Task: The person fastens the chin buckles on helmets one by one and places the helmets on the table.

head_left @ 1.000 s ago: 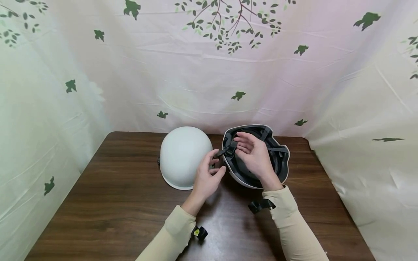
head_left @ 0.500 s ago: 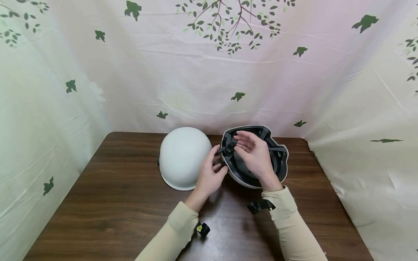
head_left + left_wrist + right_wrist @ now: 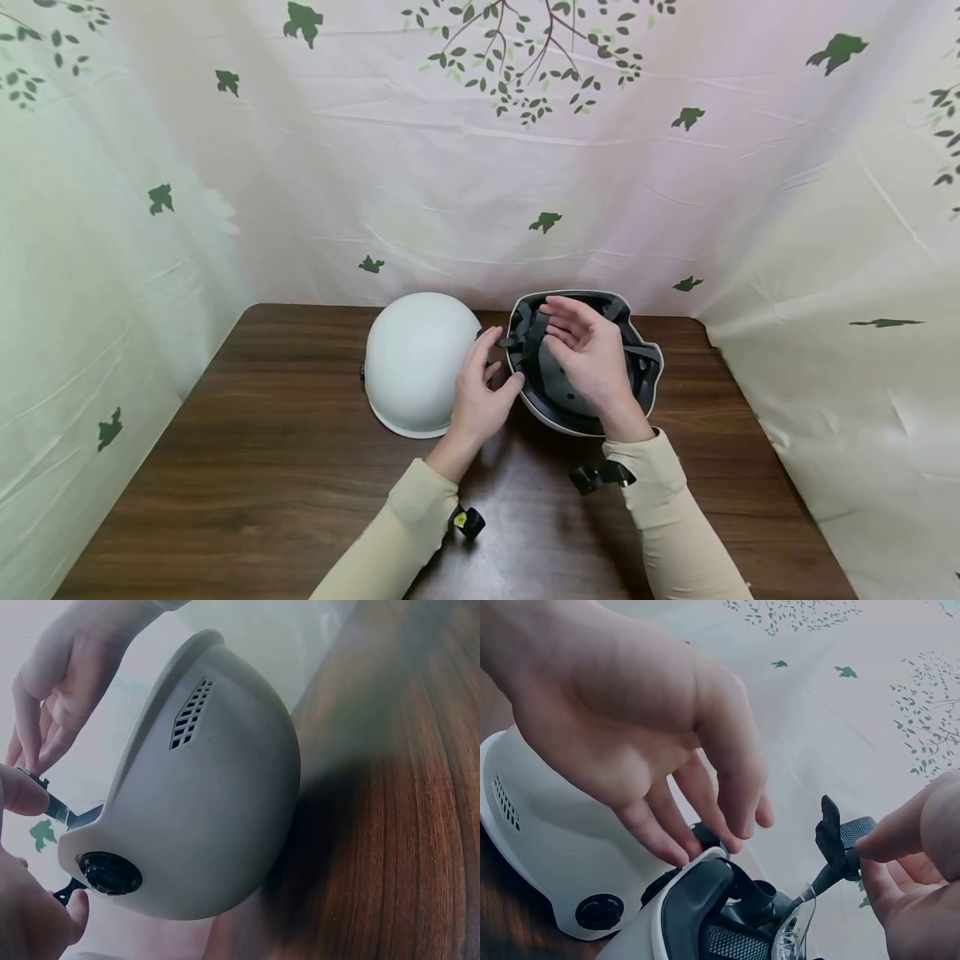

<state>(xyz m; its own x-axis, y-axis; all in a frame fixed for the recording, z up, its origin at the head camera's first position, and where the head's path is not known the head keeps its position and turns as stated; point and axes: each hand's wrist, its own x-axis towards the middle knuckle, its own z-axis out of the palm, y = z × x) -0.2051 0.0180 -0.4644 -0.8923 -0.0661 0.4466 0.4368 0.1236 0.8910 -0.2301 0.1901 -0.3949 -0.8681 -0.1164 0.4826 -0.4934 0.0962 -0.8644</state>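
Note:
A white helmet (image 3: 652, 379) lies upturned on the table, its black padding and straps showing. My right hand (image 3: 592, 358) is over its opening; in the right wrist view, its thumb and fingers pinch the chin strap (image 3: 847, 847) by a black fitting, above the rim. At the rim's left side my left hand (image 3: 480, 400) holds a black strap piece (image 3: 705, 836) among its fingers, which partly cover it. Index and thumb tips stand apart there. In the left wrist view, the upturned helmet's dial (image 3: 111, 871) is close to the left thumb.
A second white helmet (image 3: 423, 362) sits dome up, just left of the upturned one and close to the left hand. Both are near the back edge of the dark wooden table (image 3: 262, 467). Pale cloth (image 3: 450, 192) with leaf and bird prints hangs behind and at both sides.
The upturned helmet has tilted slightly, and its interior shows more. Its strap has shifted up a little. My left hand has moved slightly right; my right hand stays nearly in place.

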